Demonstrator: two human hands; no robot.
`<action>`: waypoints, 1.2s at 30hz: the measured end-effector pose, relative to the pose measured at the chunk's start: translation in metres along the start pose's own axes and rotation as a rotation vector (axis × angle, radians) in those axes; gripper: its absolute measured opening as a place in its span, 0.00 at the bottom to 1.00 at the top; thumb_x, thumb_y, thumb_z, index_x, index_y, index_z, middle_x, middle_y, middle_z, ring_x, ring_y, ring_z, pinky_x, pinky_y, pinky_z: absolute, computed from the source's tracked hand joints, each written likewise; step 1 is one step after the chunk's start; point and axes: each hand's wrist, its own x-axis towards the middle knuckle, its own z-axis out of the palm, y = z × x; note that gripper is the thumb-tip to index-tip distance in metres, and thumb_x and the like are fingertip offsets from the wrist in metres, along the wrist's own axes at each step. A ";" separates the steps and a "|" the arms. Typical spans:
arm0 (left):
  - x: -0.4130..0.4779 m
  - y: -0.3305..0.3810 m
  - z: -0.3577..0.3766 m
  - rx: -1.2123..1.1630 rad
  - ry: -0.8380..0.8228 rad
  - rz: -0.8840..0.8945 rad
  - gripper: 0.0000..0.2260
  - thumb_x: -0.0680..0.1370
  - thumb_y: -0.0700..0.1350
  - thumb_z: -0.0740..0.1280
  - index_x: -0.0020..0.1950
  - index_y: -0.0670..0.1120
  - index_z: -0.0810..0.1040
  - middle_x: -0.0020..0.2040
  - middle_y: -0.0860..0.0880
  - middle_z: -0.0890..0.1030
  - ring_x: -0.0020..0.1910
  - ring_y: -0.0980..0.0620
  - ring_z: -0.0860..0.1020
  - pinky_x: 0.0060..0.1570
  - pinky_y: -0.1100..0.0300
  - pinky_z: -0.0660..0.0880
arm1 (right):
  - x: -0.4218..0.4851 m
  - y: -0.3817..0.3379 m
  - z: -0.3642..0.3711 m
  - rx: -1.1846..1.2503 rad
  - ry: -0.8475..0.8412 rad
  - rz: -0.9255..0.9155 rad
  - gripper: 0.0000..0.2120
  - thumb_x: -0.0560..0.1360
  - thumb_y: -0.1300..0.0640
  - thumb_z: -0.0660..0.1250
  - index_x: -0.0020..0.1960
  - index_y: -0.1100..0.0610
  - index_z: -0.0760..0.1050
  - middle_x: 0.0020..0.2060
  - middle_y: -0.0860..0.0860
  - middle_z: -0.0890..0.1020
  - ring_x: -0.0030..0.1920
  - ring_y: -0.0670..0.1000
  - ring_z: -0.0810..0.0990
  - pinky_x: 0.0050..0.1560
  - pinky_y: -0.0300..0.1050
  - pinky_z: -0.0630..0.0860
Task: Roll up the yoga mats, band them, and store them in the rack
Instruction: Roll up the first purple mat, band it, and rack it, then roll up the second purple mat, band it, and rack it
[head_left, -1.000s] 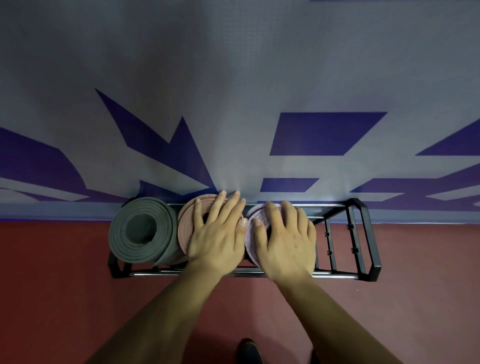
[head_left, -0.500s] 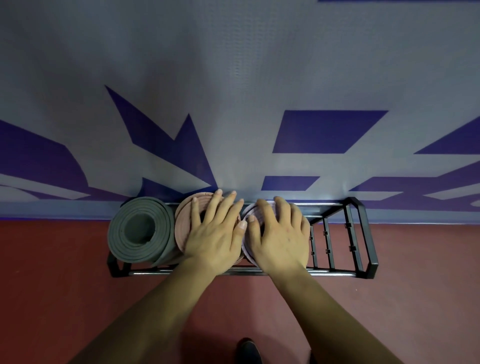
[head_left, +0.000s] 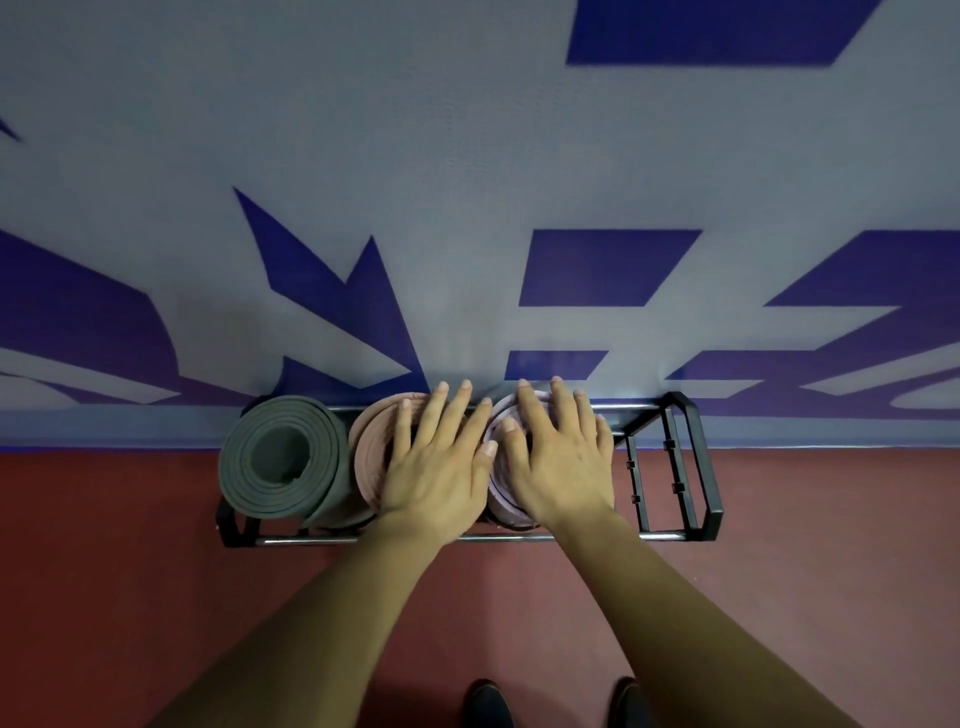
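Observation:
Three rolled yoga mats stand on end side by side in a black metal rack (head_left: 696, 457) against the wall. The grey mat (head_left: 280, 460) fills the left slot. My left hand (head_left: 441, 462) lies flat with straight fingers on the top of the pink mat (head_left: 371, 452) in the middle. My right hand (head_left: 558, 457) lies flat on the top of the lilac mat (head_left: 506, 506) beside it. Both hands hide most of those two rolled ends. No bands show from above.
The rack's right section (head_left: 660, 467) holds no mat. A grey wall (head_left: 467, 156) with blue shapes rises right behind the rack. Red floor (head_left: 104, 597) lies in front. My two shoe tips (head_left: 488, 704) show at the bottom edge.
Both hands stay flat on the pink and lilac mat tops. The whole scene has shifted slightly left in view, and my second shoe tip now shows.

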 end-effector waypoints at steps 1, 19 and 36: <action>0.000 0.004 -0.006 -0.004 0.007 0.010 0.27 0.83 0.56 0.43 0.78 0.51 0.67 0.80 0.48 0.64 0.80 0.45 0.59 0.76 0.38 0.58 | -0.004 0.001 -0.006 0.006 0.008 0.012 0.26 0.84 0.40 0.47 0.82 0.41 0.53 0.83 0.50 0.50 0.82 0.55 0.44 0.79 0.57 0.41; -0.117 0.182 -0.166 -0.110 0.085 0.117 0.32 0.80 0.59 0.34 0.82 0.53 0.55 0.83 0.51 0.52 0.82 0.50 0.48 0.79 0.47 0.40 | -0.181 0.072 -0.205 -0.061 0.149 0.015 0.25 0.86 0.43 0.48 0.82 0.44 0.55 0.81 0.49 0.58 0.81 0.54 0.52 0.78 0.53 0.52; -0.411 0.488 -0.235 -0.136 0.159 0.191 0.26 0.85 0.59 0.47 0.82 0.51 0.56 0.82 0.49 0.55 0.81 0.49 0.50 0.79 0.48 0.42 | -0.544 0.275 -0.348 -0.017 0.240 0.113 0.28 0.85 0.39 0.49 0.82 0.45 0.54 0.81 0.52 0.59 0.81 0.56 0.51 0.80 0.58 0.50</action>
